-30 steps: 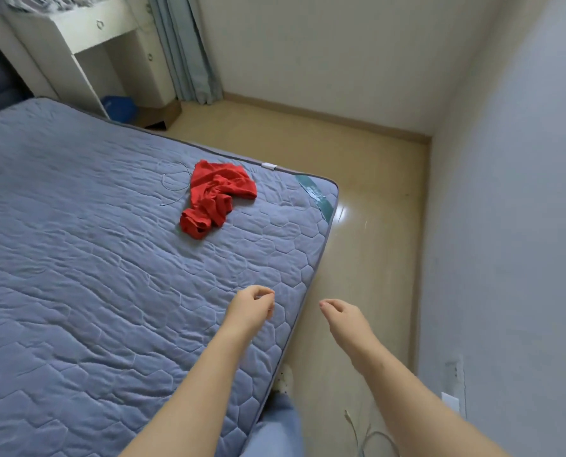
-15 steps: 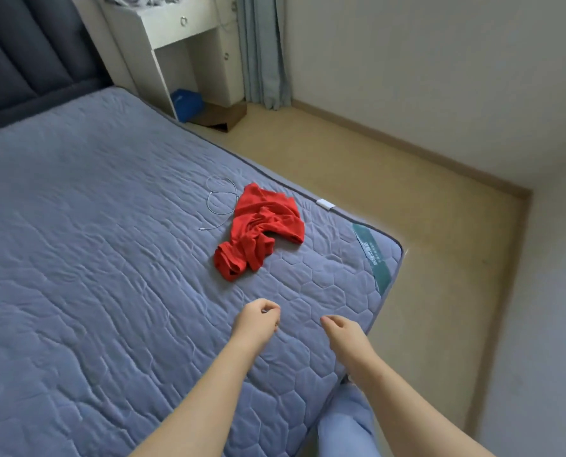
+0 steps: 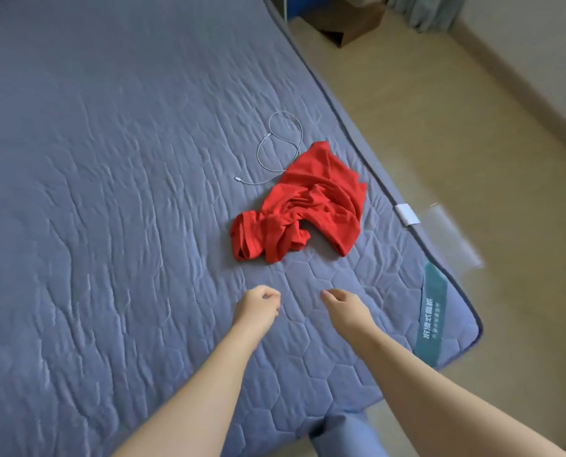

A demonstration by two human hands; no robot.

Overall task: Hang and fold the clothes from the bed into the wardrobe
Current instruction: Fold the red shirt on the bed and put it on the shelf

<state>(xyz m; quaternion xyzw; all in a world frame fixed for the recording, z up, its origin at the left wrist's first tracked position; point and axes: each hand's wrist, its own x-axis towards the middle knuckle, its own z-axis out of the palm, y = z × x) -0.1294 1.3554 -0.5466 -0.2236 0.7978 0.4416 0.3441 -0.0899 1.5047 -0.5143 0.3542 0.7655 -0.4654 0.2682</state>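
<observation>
Quilted grey-blue bed (image 3: 110, 225), beige floor (image 3: 472, 153)

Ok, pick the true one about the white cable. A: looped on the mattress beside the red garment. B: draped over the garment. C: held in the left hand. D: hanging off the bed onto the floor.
A: the white cable lies looped flat on the mattress, right beside the red garment at its far edge.
</observation>
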